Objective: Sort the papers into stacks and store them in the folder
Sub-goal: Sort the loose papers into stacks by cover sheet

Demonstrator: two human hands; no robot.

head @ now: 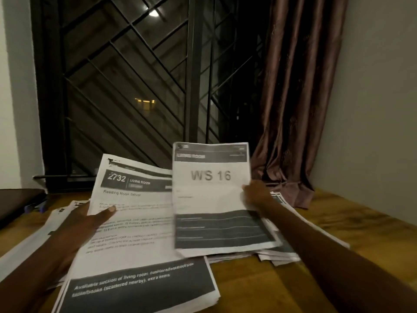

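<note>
Brown wooden table (361, 233), seen from its near edge.

Left hand (88, 220), over the table's left half, holds a thick sheaf of white printed papers (135, 224). The top page is headed "2732 Living Room" and has a black band at its foot. The thumb lies flat on the page's left margin. The other fingers are hidden beneath, so the sheaf is pinched between thumb and underside. The sheaf's far end tilts up off the table and its near end sits low by the table's near edge. Cannot tell whether it touches the wood.

Right hand (256, 196), above the table's middle, has its fingers curled round the right edge of a white sheet printed "WS 16" (209, 199). The sheet is raised and slightly blurred, and it overlaps the sheaf's right side.

Below that sheet, on the table's middle, lies a loose pile of printed papers (282, 256) with uneven edges. On the table's left side is a spread of white papers (29, 247), partly under the left forearm.

At the table's far left corner sits a dark flat item (15, 204). Cannot tell if it is the folder.

Behind the table's far edge is a window with a black diagonal metal grille (126, 86). A brown pleated curtain (297, 98) hangs at the far right, its hem bunched on the tabletop.
</note>
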